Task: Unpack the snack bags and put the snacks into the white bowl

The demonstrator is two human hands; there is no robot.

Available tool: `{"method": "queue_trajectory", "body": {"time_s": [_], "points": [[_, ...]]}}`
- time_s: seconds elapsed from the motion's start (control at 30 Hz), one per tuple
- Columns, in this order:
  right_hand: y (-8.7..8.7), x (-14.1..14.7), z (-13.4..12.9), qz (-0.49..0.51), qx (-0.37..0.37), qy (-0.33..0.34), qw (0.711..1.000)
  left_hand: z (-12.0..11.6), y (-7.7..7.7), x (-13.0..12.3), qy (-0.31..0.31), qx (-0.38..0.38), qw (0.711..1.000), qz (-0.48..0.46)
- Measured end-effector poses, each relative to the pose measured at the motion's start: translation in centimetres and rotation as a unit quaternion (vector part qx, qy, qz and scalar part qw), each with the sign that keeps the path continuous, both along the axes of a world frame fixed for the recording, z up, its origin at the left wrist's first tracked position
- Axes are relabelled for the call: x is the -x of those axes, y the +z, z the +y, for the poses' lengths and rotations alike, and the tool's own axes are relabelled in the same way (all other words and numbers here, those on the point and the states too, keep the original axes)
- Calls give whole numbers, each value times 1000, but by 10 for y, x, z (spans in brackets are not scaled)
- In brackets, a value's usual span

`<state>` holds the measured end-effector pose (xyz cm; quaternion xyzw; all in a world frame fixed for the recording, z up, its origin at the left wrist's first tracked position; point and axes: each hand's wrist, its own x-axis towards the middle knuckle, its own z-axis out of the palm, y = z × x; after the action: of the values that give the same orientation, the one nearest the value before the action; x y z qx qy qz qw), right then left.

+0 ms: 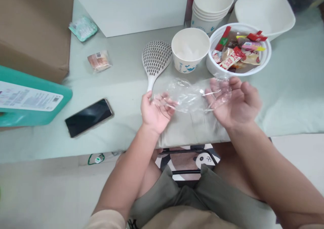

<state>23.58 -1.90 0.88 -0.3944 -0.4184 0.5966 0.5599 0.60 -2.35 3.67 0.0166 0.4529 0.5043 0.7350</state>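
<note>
Clear plastic film (pixel 187 95), between left hand (pixel 156 113) and right hand (pixel 235 104); both with half-curled fingers, firmness of grip impossible to tell; apparently mid-spreading, next calling for gentle tension.

Clear plastic film (pixel 191 95) before round white paper cup (pixel 186 67); grey perforated skimmer (pixel 156 57) left of cup, round white plastic tub (pixel 213 62) right.

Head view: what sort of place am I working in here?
Likely a household or dormitory room, at a cloth-covered table: a phone, wrapped snacks and stacked paper cups suggest everyday living space, though an office corner is possible.
</note>
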Motion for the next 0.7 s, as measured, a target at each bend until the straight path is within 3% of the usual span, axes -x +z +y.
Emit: {"method": "queue_trajectory", "body": {"time_s": [0.1,0.17,0.3,0.53,0.7], "points": [[4,-13,7,18,11,29,999,-8,-4,-13,-155,17,987,-46],[4,-16,5,39,23,46,998,-10,-4,-17,-208,-16,976,-66],[1,-15,-1,-4,30,80,996,-5,1,-12,-217,-108,969,-47],[-7,-9,-4,-86,21,-21,996,5,1,11,-251,-186,949,41],[2,-3,-5,-188,24,-61,980,11,-9,15,-253,-221,941,30]]}}
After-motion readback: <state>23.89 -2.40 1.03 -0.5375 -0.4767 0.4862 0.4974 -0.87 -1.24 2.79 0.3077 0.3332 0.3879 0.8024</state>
